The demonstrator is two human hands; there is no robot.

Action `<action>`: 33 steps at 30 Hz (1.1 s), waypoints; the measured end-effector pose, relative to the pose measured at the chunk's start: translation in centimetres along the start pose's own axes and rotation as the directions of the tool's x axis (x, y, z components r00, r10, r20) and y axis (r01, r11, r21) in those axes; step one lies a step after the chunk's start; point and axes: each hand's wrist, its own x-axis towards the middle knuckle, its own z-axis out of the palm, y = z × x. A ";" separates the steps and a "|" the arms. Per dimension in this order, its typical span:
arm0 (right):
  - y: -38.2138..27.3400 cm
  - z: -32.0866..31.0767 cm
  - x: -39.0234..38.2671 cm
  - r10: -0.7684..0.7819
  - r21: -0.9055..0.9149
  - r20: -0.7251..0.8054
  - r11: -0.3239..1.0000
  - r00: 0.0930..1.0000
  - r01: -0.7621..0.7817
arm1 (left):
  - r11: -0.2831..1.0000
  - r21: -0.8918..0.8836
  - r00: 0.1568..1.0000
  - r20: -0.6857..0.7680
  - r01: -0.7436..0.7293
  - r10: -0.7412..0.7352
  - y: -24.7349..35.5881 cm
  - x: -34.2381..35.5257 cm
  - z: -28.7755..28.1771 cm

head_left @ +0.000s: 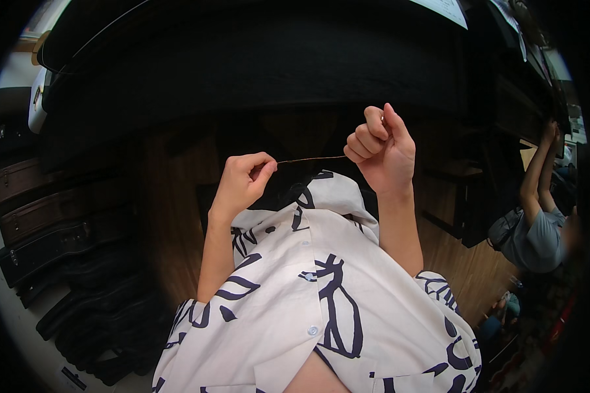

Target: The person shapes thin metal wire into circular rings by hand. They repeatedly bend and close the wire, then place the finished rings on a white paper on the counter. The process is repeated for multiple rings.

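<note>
A thin gold-coloured string (311, 159) is stretched almost level between my hands, above my lap. My left hand (246, 180) pinches one end between thumb and forefinger. The string runs into the curled fingers of my right hand (381, 147), which is raised higher and closed, palm side showing. Something tiny and pale shows between its thumb and forefinger, too small to make out. Whether the string is a cord or a wire I cannot tell.
A black table (262, 65) spans the space ahead, with a white paper (444, 10) at its far right. Dark instrument-like cases (52, 216) stand in a row at left. Another person (537, 236) in a grey shirt sits at right. Wooden floor (177, 223) shows below.
</note>
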 end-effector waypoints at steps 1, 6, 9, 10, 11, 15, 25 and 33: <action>-0.2 0.0 -0.1 -0.008 -0.038 0.035 0.999 0.999 0.010 | 0.999 -0.008 0.999 0.021 0.044 -0.044 -0.2 0.1 0.0; -0.8 1.1 -0.3 -0.066 -0.161 0.133 0.983 0.989 0.087 | 0.927 -0.198 0.946 0.126 0.319 -0.299 -1.7 0.4 1.1; -0.9 1.5 -0.4 -0.066 -0.250 0.151 0.963 0.986 0.103 | 0.534 -0.656 0.842 0.354 0.533 -0.407 -1.3 0.9 1.2; -0.8 1.6 -0.5 -0.058 -0.289 0.149 0.952 0.987 0.100 | 0.443 -0.739 0.853 0.358 0.508 -0.380 -1.1 1.1 1.4; -0.6 1.6 -0.6 -0.071 -0.335 0.163 0.934 0.984 0.123 | 0.345 -0.811 0.866 0.354 0.473 -0.354 -0.7 1.2 1.6; 0.4 2.1 -1.1 -0.090 -0.525 0.183 0.833 0.979 0.175 | 0.116 -0.939 0.922 0.285 0.323 -0.264 1.9 1.1 2.2; 1.6 3.4 -1.6 -0.028 -0.089 0.366 0.994 0.930 0.065 | 0.655 -0.755 0.978 -0.148 -0.016 -0.146 3.7 1.7 2.9; -1.4 0.2 -2.2 0.169 -0.270 0.273 0.958 0.947 -0.093 | 0.973 -0.003 0.956 -0.186 -0.232 0.228 3.5 1.8 -0.6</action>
